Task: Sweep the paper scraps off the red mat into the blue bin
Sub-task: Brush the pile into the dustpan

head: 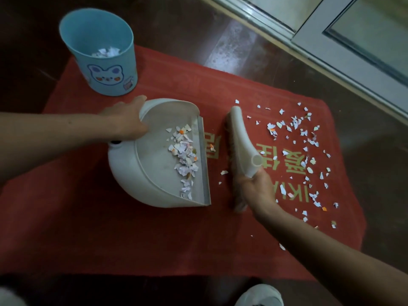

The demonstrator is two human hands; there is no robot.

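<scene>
A white dustpan [145, 173] lies on the red mat [110, 235], its lip facing right, with a strip of paper scraps [184, 157] inside near the lip. My left hand [125, 122] grips the dustpan's back rim. My right hand [256, 188] grips the handle of a white hand brush [239, 140], which stands on its bristles just right of the dustpan's lip. Several loose scraps [306, 151] lie scattered over the mat's right part. The blue bin [103, 69] with a bear picture stands at the mat's far left corner and holds some scraps.
Dark wooden floor [276, 69] surrounds the mat. A sliding door frame [331, 47] runs along the far right. White shoes [260, 294] show at the bottom edge. Yellow characters are printed on the mat under the brush.
</scene>
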